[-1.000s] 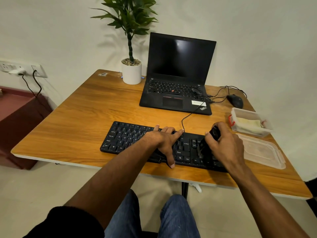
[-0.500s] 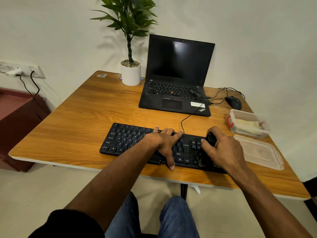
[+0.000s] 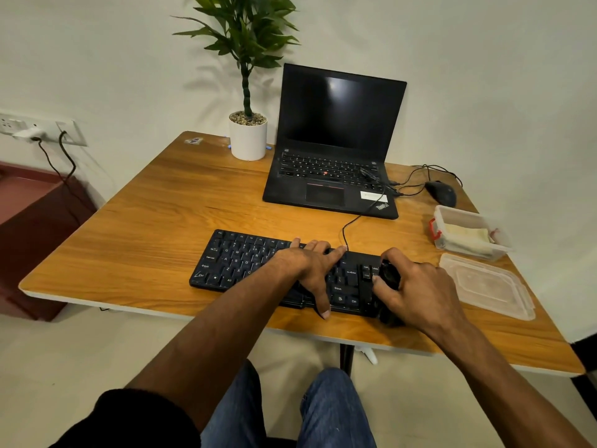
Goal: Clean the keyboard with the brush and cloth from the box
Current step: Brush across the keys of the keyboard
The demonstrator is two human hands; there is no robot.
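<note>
At frame centre, the left hand (image 3: pixel 307 266) is lying flat with straight fingers across the black rectangular plastic keyboard (image 3: pixel 245 263) on the wooden table (image 3: pixel 145 227). The right hand (image 3: pixel 416 292) is gripping a black brush (image 3: pixel 389 276) over the keyboard's right end. At right, the clear plastic box (image 3: pixel 465 234) is holding a pale cloth (image 3: pixel 465 232), beside its lid (image 3: pixel 487 286).

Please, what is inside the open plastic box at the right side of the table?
Inside the plastic box lies a folded pale yellow cloth. Whether anything is under the cloth cannot be seen. The box's lid lies apart, on the table.
</note>
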